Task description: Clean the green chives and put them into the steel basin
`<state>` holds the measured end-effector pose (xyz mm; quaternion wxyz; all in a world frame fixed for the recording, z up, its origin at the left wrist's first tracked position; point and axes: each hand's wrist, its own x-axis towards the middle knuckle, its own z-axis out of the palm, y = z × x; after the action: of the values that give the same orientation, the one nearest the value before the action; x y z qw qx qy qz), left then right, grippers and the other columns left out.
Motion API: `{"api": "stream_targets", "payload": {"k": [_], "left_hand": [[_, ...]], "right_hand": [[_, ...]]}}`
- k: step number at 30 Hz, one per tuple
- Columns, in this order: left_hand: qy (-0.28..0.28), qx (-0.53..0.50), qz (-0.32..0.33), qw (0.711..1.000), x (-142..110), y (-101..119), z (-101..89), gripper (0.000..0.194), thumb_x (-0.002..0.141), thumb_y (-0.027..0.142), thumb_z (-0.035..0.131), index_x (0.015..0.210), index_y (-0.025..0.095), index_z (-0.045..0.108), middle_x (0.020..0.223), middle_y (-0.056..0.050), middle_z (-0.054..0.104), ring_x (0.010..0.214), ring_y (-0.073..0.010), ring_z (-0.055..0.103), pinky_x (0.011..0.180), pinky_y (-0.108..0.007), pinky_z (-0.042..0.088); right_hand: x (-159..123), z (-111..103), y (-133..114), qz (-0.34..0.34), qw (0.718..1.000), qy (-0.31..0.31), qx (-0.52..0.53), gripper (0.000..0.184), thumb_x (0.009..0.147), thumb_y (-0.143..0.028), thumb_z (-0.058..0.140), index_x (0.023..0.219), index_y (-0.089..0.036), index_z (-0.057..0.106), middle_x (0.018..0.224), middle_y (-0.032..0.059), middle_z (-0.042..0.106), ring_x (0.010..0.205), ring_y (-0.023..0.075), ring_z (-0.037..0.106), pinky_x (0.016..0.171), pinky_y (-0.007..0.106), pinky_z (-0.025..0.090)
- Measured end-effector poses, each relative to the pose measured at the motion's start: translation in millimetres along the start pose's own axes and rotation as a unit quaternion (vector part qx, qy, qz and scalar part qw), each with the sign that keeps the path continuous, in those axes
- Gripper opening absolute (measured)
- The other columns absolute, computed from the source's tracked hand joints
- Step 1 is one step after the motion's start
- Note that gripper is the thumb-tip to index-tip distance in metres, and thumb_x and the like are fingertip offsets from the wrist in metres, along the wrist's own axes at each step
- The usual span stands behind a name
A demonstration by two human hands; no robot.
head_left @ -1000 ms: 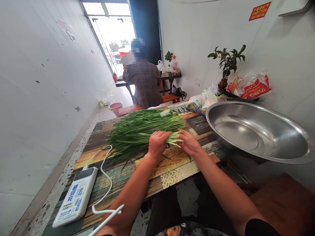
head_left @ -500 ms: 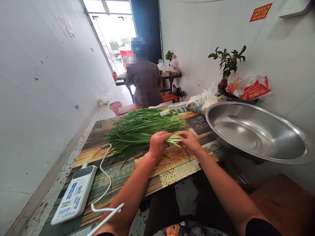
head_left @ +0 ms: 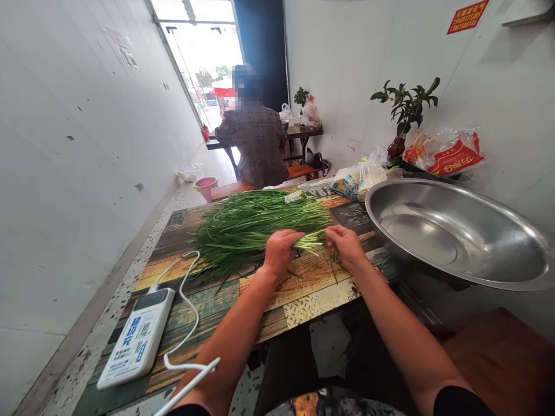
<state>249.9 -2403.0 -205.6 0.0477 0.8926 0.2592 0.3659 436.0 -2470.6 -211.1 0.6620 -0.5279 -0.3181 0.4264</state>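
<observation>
A large bunch of green chives [head_left: 255, 225] lies across the patterned table [head_left: 303, 300], leaves pointing left. My left hand [head_left: 280, 251] is closed around a small bundle of the chives near their pale root ends. My right hand [head_left: 344, 245] pinches the root ends of that same bundle just to the right, and a thin strand hangs down from its fingers.
A big empty steel basin [head_left: 455, 231] sits at the right table edge. A white power bank [head_left: 136, 338] with a white cable [head_left: 186, 312] lies front left. Plastic bags [head_left: 359, 176], a red packet [head_left: 455, 156] and a potted plant [head_left: 405, 112] stand behind. A person [head_left: 255, 144] sits at a far table.
My right hand has shifted slightly right along the root ends and now draws a thin strand down. My left hand keeps its grip in place.
</observation>
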Motion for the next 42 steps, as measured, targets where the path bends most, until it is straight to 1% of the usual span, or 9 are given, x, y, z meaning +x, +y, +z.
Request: {"api": "stream_targets", "payload": {"k": [4, 7, 12, 17, 20, 27, 33, 39, 42], "left_hand": [[0.003, 0.038, 0.03, 0.999, -0.7, -2.3, 1.0, 0.035, 0.075, 0.005, 0.052, 0.1, 0.021, 0.07, 0.091, -0.004, 0.072, 0.082, -0.0173, 0.064, 0.071, -0.03, 0.045], [-0.007, 0.075, 0.058, 0.995, -0.5, -1.2, -0.2, 0.036, 0.077, 0.004, 0.051, 0.103, 0.021, 0.069, 0.091, -0.004, 0.072, 0.081, -0.0175, 0.063, 0.07, -0.031, 0.043], [-0.02, 0.102, 0.067, 0.992, 0.2, 2.5, -2.8, 0.033, 0.084, 0.008, 0.046, 0.105, 0.022, 0.069, 0.092, -0.006, 0.07, 0.08, -0.0168, 0.061, 0.07, -0.031, 0.042], [-0.013, 0.095, 0.087, 0.992, -0.3, 2.7, -4.7, 0.028, 0.089, 0.018, 0.047, 0.106, 0.023, 0.068, 0.092, -0.006, 0.07, 0.079, -0.0165, 0.06, 0.069, -0.03, 0.04], [0.004, 0.091, 0.109, 0.99, -0.5, 2.4, -6.5, 0.027, 0.093, 0.027, 0.045, 0.106, 0.023, 0.068, 0.092, -0.006, 0.07, 0.077, -0.016, 0.059, 0.068, -0.03, 0.039], [0.052, 0.1, 0.148, 0.983, 2.2, 10.7, -8.9, 0.029, 0.096, 0.027, 0.04, 0.105, 0.022, 0.067, 0.091, -0.005, 0.072, 0.075, -0.0145, 0.059, 0.067, -0.03, 0.038], [0.063, 0.141, 0.153, 0.976, 3.3, 13.4, -10.2, 0.027, 0.096, 0.025, 0.04, 0.103, 0.022, 0.066, 0.09, -0.003, 0.072, 0.073, -0.0142, 0.058, 0.067, -0.03, 0.036], [0.097, 0.145, 0.159, 0.972, 3.0, 9.9, -11.2, 0.025, 0.096, 0.02, 0.04, 0.103, 0.02, 0.064, 0.089, -0.003, 0.072, 0.073, -0.0134, 0.058, 0.067, -0.03, 0.036], [0.113, 0.139, 0.179, 0.967, 4.2, 12.8, -11.1, 0.023, 0.095, 0.019, 0.041, 0.103, 0.02, 0.063, 0.088, -0.002, 0.071, 0.073, -0.0132, 0.057, 0.067, -0.029, 0.036]], "right_hand": [[13.4, -28.8, -4.5, -0.045, 0.988, 0.097, -0.114, 0.034, 0.06, -0.05, 0.07, 0.064, -0.019, 0.056, 0.053, -0.0032, 0.052, 0.045, 0.0107, 0.044, 0.044, 0.025, 0.034], [15.1, -42.8, -7.4, -0.151, 0.902, 0.1, -0.391, 0.028, 0.069, -0.04, 0.065, 0.054, -0.019, 0.055, 0.06, 0.0019, 0.054, 0.059, 0.016, 0.052, 0.058, 0.031, 0.042], [4.3, -30.2, -13.6, -0.34, 0.779, -0.032, -0.526, 0.033, 0.077, -0.016, 0.054, 0.107, -0.017, 0.067, 0.108, 0.0114, 0.061, 0.098, 0.0217, 0.056, 0.085, 0.035, 0.043], [4.6, -6.4, -12.3, -0.358, 0.728, -0.176, -0.558, 0.022, 0.081, -0.019, 0.06, 0.101, -0.017, 0.07, 0.087, 0.0078, 0.068, 0.086, 0.0202, 0.056, 0.078, 0.032, 0.042], [6.7, -3.1, -11.1, -0.322, 0.768, -0.208, -0.513, 0.019, 0.086, -0.027, 0.057, 0.087, -0.018, 0.073, 0.076, 0.0058, 0.068, 0.076, 0.0178, 0.057, 0.071, 0.029, 0.041], [-14.4, 9.3, -12.6, -0.053, 0.975, -0.19, -0.1, 0.035, 0.076, -0.051, 0.064, 0.072, -0.016, 0.071, 0.069, 0.0013, 0.066, 0.064, 0.0136, 0.056, 0.064, 0.027, 0.044], [-15.5, 18.5, -11.0, 0.098, 0.982, -0.112, 0.12, 0.031, 0.063, -0.044, 0.077, 0.076, -0.017, 0.07, 0.068, 0.0021, 0.067, 0.06, 0.0127, 0.057, 0.058, 0.027, 0.046], [-3.0, -7.2, -18.8, 0.048, 0.998, -0.045, 0.025, 0.039, 0.067, -0.055, 0.071, 0.074, -0.017, 0.071, 0.064, 0.0027, 0.065, 0.052, 0.0105, 0.051, 0.049, 0.025, 0.039], [-4.5, -10.0, -23.7, -0.091, 0.986, 0.001, -0.138, 0.042, 0.071, -0.059, 0.065, 0.075, -0.018, 0.073, 0.079, 0.0055, 0.067, 0.067, 0.0152, 0.058, 0.059, 0.029, 0.044]]}}
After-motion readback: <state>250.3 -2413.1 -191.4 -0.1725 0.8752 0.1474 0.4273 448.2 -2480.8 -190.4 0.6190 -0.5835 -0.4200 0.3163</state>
